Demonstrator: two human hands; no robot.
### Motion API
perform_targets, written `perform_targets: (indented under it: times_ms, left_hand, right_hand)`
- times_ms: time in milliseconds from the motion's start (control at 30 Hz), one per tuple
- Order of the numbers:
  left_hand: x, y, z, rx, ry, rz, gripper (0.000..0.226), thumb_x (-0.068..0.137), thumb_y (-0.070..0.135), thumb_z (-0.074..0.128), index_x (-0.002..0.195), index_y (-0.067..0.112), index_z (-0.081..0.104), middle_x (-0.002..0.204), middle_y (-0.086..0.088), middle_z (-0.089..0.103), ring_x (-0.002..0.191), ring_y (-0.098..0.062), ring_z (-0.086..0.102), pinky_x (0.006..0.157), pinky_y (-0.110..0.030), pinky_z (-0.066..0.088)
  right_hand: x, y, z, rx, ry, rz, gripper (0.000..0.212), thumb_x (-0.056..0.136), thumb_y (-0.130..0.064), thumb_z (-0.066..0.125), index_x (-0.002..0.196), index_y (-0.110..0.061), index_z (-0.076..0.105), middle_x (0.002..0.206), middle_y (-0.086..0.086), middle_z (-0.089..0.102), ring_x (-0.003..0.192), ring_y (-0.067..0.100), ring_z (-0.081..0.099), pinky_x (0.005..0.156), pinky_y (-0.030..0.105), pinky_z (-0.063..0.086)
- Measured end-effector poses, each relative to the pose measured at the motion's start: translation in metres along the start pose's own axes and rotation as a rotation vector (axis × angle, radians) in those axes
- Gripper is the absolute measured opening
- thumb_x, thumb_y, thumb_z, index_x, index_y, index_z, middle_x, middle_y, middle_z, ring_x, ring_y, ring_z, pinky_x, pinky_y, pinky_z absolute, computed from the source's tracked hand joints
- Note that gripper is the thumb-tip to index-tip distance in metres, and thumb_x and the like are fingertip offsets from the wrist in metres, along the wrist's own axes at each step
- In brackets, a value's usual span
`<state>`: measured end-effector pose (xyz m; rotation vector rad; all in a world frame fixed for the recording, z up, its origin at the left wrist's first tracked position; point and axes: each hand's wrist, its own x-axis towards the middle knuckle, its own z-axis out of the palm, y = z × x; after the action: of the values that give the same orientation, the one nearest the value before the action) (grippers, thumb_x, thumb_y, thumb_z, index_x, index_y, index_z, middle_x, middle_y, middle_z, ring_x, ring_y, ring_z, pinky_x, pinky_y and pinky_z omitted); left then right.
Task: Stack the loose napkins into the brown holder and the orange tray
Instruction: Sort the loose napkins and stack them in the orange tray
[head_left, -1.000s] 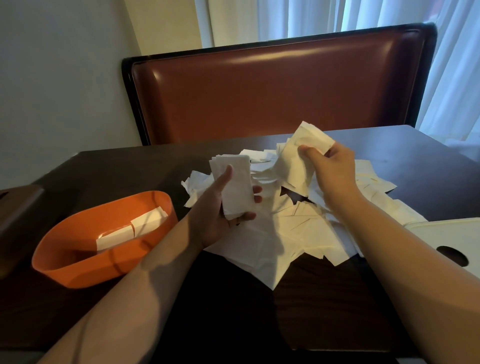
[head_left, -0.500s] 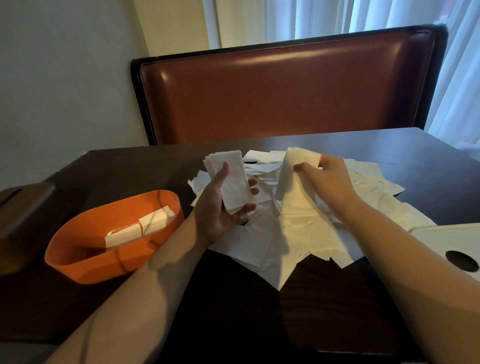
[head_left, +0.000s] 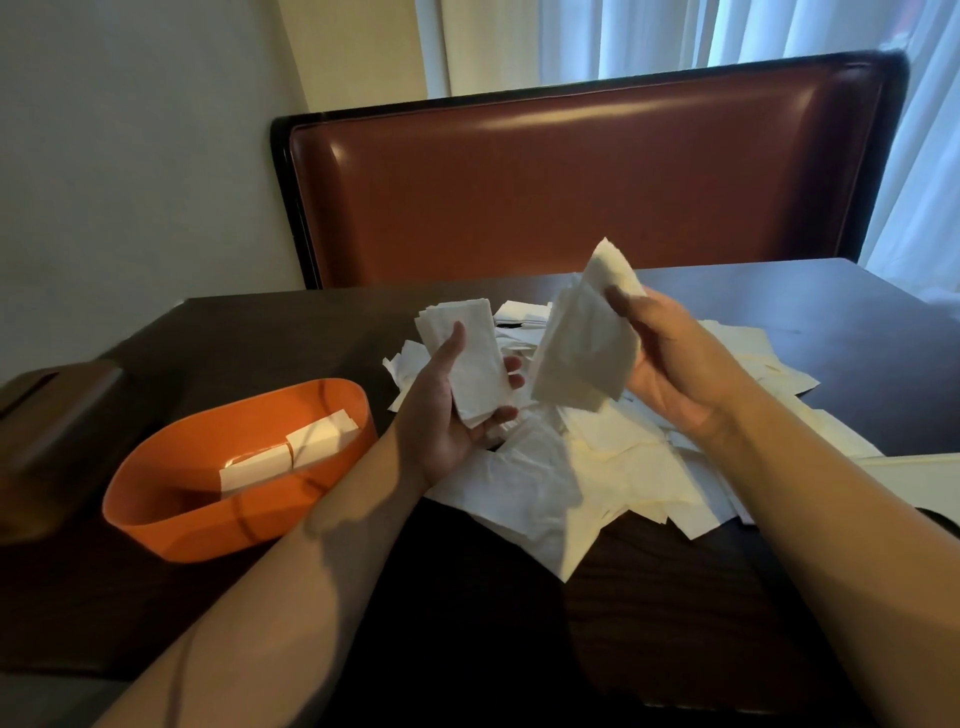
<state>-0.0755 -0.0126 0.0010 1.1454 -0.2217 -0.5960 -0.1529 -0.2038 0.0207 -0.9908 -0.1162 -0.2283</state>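
Your left hand (head_left: 451, 415) gripping a napkin stack (head_left: 467, 358) mid-frame, your right hand (head_left: 675, 364) pinching one napkin (head_left: 582, 353), orange tray (head_left: 171, 499) lower left

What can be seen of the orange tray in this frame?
The orange tray is an oval, deep-walled bin, plastic by its look, standing upright on the dark table, left of the left hand. Inside, a few white folded napkins lean against its far wall. Neither hand touches it. The brown holder stands at its left; contact cannot be told.
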Motion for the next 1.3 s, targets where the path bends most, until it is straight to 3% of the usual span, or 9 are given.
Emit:
perform_targets:
  times_ms: [167,233,300,500,667,900,1067,1167,1300]
  left_hand:
    - [-0.003,-0.005,-0.003,0.121,-0.133,-0.090,0.052,0.086,0.066,0.051,0.117,0.026,0.063,0.113,-0.007,0.072,0.106,-0.030,0.066,0.104,-0.054,0.043]
    - [-0.005,-0.008,-0.004,0.227,-0.177,-0.100,0.056,0.081,0.075,0.047,0.112,0.033,0.068,0.106,0.002,0.072,0.097,-0.019,0.069,0.086,-0.044,0.054]
    - [-0.007,-0.009,-0.002,0.150,-0.273,-0.193,0.069,0.088,0.075,0.029,0.109,0.025,0.073,0.103,-0.006,0.071,0.093,-0.022,0.070,0.057,-0.033,0.055]
    - [-0.003,-0.012,0.001,0.037,-0.508,-0.256,0.081,0.077,0.080,0.026,0.111,0.025,0.075,0.112,-0.014,0.069,0.102,-0.030,0.068,0.051,-0.030,0.054]
    - [-0.001,-0.011,-0.002,0.010,-0.486,-0.247,0.081,0.089,0.077,0.022,0.120,0.017,0.066,0.101,-0.013,0.065,0.087,-0.023,0.065,0.050,-0.027,0.050]
    - [-0.003,-0.007,0.000,-0.005,-0.318,-0.170,0.070,0.092,0.072,0.028,0.122,0.019,0.063,0.103,-0.012,0.070,0.088,-0.027,0.069,0.049,-0.028,0.051]
    - [-0.006,-0.007,-0.002,0.050,-0.373,-0.182,0.076,0.090,0.075,0.019,0.111,0.021,0.069,0.099,-0.011,0.072,0.086,-0.024,0.070,0.052,-0.028,0.050]
    - [-0.007,-0.006,-0.003,0.060,-0.425,-0.210,0.077,0.082,0.078,0.022,0.122,0.023,0.059,0.106,-0.012,0.072,0.097,-0.026,0.070,0.056,-0.028,0.052]
    - [-0.006,-0.008,-0.004,0.083,-0.438,-0.183,0.064,0.084,0.067,0.038,0.128,0.022,0.052,0.104,-0.012,0.072,0.094,-0.026,0.070,0.056,-0.029,0.052]
  right_hand:
    - [0.001,0.021,0.013,-0.226,0.031,-0.047,0.023,0.092,-0.009,0.061,0.113,-0.002,0.065,0.097,0.010,0.070,0.081,0.019,0.068,0.072,0.029,0.060]
    - [0.003,0.030,0.012,-0.433,0.118,-0.163,0.025,0.090,-0.011,0.067,0.113,0.000,0.065,0.096,0.004,0.072,0.086,0.016,0.068,0.074,0.026,0.057]
    - [0.005,0.034,0.011,-0.560,0.155,-0.231,0.023,0.089,-0.014,0.070,0.108,-0.003,0.067,0.090,-0.001,0.072,0.084,0.011,0.068,0.073,0.022,0.054]
    - [0.005,0.036,0.012,-0.663,0.211,-0.254,0.019,0.090,-0.016,0.069,0.108,-0.009,0.069,0.096,-0.001,0.071,0.089,0.009,0.067,0.074,0.022,0.054]
    - [0.006,0.031,0.013,-0.700,0.306,-0.245,0.023,0.097,-0.029,0.059,0.111,-0.012,0.068,0.102,0.001,0.070,0.099,0.018,0.064,0.087,0.036,0.054]
    - [-0.002,0.010,0.015,-0.133,0.010,-0.065,0.024,0.088,-0.018,0.061,0.108,-0.007,0.066,0.092,0.006,0.070,0.085,0.017,0.064,0.079,0.030,0.058]
    - [0.001,0.029,0.017,-0.629,0.102,-0.190,0.015,0.084,-0.020,0.073,0.095,-0.009,0.071,0.078,-0.007,0.069,0.073,0.006,0.061,0.065,0.016,0.047]
    - [0.006,0.036,0.017,-0.741,0.214,-0.220,0.007,0.082,-0.024,0.078,0.086,-0.022,0.073,0.095,-0.002,0.069,0.090,0.016,0.064,0.075,0.030,0.054]
    - [0.009,0.041,0.015,-0.888,0.251,-0.257,0.014,0.082,-0.028,0.077,0.093,-0.030,0.069,0.122,-0.004,0.061,0.108,0.008,0.058,0.077,0.018,0.048]
